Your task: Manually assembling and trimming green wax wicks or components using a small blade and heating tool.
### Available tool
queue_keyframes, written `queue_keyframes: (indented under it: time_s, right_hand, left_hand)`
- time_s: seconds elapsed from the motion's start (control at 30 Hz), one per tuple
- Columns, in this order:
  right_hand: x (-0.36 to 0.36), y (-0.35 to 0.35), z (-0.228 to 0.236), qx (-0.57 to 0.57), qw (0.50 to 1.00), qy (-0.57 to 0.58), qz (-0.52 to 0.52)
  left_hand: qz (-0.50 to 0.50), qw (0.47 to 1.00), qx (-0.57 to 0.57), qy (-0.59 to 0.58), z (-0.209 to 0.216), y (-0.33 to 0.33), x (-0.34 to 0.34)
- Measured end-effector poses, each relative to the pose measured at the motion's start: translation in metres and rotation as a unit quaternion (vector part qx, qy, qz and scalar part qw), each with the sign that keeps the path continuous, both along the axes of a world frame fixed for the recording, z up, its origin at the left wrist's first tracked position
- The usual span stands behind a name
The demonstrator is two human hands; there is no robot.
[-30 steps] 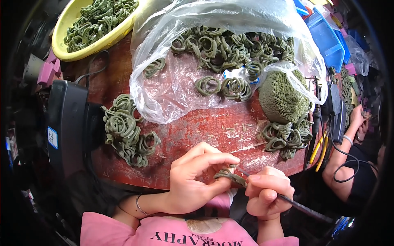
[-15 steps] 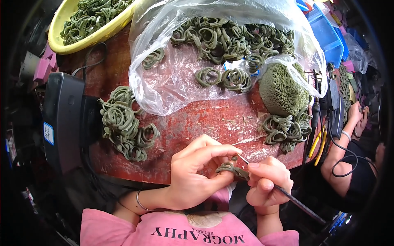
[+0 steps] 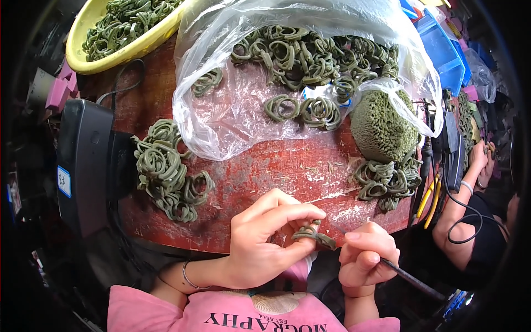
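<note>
Near the table's front edge, my left hand (image 3: pixel 263 238) is closed around a dark green ring (image 3: pixel 310 234), pinched between thumb and fingers. Just to its right, my right hand (image 3: pixel 369 255) grips a slim pen-like tool (image 3: pixel 412 280) with a dark shaft running down to the right. Its thin metal tip points toward the ring, with a small gap between them. A pile of similar green rings (image 3: pixel 161 166) lies on the left of the red tabletop (image 3: pixel 265 177). A smaller cluster of rings (image 3: pixel 387 180) lies on the right, below a porous green lump (image 3: pixel 384 126).
A clear plastic bag (image 3: pixel 207 133) spreads over the back, with many rings (image 3: pixel 304 55) on it. A yellow basket (image 3: pixel 94 65) of rings stands far left, above a black device (image 3: pixel 83 166). Blue bins (image 3: pixel 440 52), cables and a co-worker's arm (image 3: pixel 456 213) are at right.
The tool tip has drawn back from the ring as my right hand shifted slightly right and down. My left hand still holds the ring, a little lower in the picture.
</note>
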State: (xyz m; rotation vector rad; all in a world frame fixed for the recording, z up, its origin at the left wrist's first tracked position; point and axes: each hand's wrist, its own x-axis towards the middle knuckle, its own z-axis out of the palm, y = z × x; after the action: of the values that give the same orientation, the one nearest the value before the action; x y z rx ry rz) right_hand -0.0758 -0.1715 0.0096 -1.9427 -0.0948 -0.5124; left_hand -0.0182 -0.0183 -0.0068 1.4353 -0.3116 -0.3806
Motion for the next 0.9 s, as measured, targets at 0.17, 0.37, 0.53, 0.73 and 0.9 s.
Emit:
queue_keyframes:
  time_s: [0.17,0.37,0.53,0.73,0.9]
  right_hand:
    - [0.0062,0.0036,0.0003,0.009,1.000,-0.006,0.029]
    - [0.0065,0.0006,0.0001,-0.010,0.999,-0.005,0.036]
    - [0.0029,0.0044,0.0021,-0.027,0.999,0.019,-0.013]
    - [0.0042,-0.0008,0.0047,0.022,0.997,0.041,0.058]
    - [0.0015,-0.0005,0.0035,0.007,0.998,0.063,-0.018]
  left_hand:
    - [0.005,1.000,0.010,-0.009,0.0018,-0.0018,0.0000]
    - [0.016,0.999,0.041,-0.031,0.0028,-0.0023,0.0020]
    - [0.017,0.999,0.045,-0.021,0.0028,-0.0027,0.0010]
    - [0.015,0.997,0.066,-0.040,0.0047,-0.0014,0.0020]
    - [-0.005,0.997,0.063,-0.032,0.0040,-0.0016,0.0019]
